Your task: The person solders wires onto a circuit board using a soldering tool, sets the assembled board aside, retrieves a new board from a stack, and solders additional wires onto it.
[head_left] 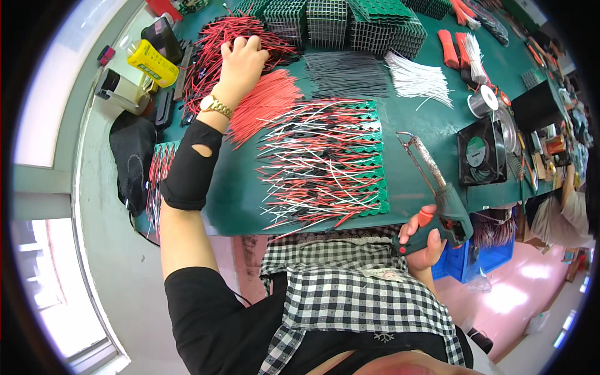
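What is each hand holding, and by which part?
The right hand holds a soldering gun by its handle. The left hand rests on a pile of red and black wires; no clear grip shows.

Electronics assembly workshop, green bench [412, 181] w/ cut wire bundles [265, 103], soldering gun [437, 200], solder spool [482, 102], small fan [480, 152]

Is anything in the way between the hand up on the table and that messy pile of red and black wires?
No, nothing is between them. The left hand already rests on the pile of red and black wires, fingers spread on top. The right hand is far off, holding the soldering gun.
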### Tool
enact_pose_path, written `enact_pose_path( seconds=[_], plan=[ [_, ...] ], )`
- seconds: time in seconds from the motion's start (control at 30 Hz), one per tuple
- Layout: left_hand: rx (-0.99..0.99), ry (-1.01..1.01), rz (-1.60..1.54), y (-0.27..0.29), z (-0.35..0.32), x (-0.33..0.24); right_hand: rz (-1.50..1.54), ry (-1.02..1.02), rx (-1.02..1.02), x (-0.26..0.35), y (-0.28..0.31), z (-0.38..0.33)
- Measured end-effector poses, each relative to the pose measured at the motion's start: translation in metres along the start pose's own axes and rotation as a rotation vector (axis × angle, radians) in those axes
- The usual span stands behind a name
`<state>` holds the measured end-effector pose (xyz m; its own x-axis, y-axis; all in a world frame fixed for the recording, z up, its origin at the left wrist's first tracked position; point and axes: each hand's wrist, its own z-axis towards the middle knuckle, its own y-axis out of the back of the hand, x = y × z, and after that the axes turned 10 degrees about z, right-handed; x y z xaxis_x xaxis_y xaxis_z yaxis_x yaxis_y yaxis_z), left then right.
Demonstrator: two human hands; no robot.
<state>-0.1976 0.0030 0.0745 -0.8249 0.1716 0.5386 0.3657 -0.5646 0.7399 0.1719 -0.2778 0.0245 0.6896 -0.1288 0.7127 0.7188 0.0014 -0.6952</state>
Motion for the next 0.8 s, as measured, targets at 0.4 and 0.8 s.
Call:
enact_pose_path(
  seconds=[0.4, 0.8],
  plan=[
    [-0.304, 0.567, -1.697, 0.066, 0.029, -0.095, 0.012, -0.073, -0.055, 0.007, 0.086, 0.021],
    [0.336, 0.041, -1.156, 0.13, -0.057, -0.268, -0.276, -0.114, -0.084, 0.005, 0.131, 0.003]
  ],
)
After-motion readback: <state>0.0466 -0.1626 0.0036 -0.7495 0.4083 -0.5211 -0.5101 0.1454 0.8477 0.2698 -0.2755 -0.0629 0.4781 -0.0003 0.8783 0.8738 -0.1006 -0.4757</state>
